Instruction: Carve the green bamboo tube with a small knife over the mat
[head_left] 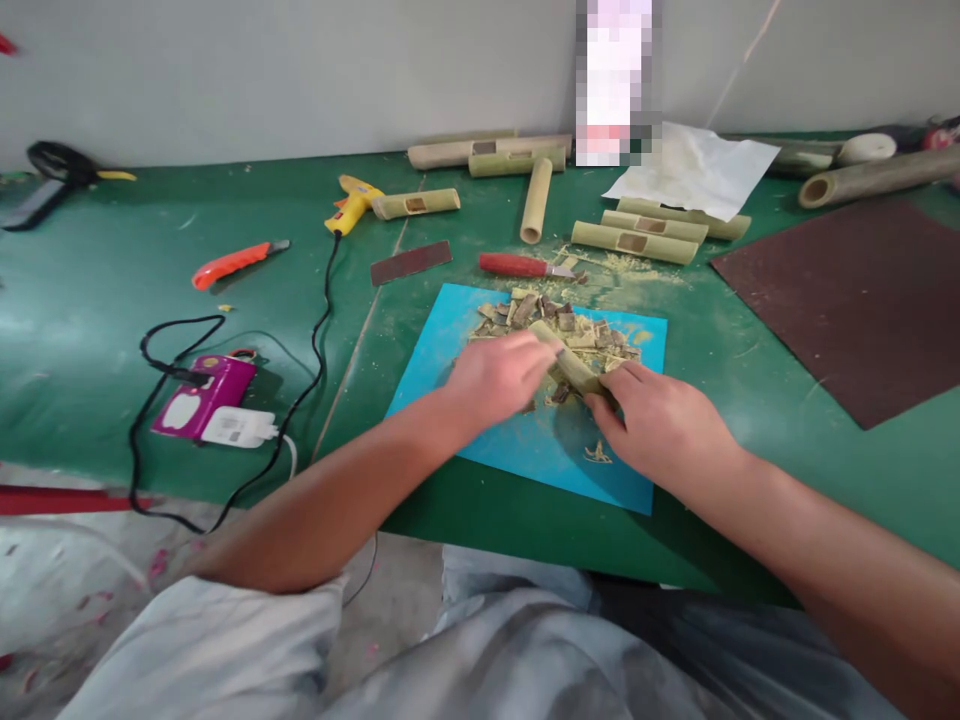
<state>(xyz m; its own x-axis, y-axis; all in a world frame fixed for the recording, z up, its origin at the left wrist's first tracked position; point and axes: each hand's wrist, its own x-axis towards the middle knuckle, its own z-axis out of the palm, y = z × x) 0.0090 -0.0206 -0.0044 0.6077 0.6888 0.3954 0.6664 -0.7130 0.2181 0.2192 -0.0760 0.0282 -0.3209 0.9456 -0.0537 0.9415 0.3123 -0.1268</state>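
Observation:
A short bamboo tube [574, 370] lies slantwise over a pile of bamboo chips [577, 335] on a blue sheet [495, 450]. My right hand [667, 415] grips the tube's near right end, thumb below and fingers on top. At the tube's far left part, my left hand [499, 375] is closed, with fingers curled against it. A small dark spot shows by those fingertips; whether it is a tool tip or the tube's cut-out, I cannot tell. Just beyond the sheet rests a red-handled carving knife [517, 265], its blade pointing right.
Several cut bamboo tubes [634, 243] lie along the back. At left are a yellow glue gun [354, 205], an orange utility knife [232, 265] and a purple power strip [210, 395] with a black cord. Brown sandpaper sheets [847, 300] lie right and behind.

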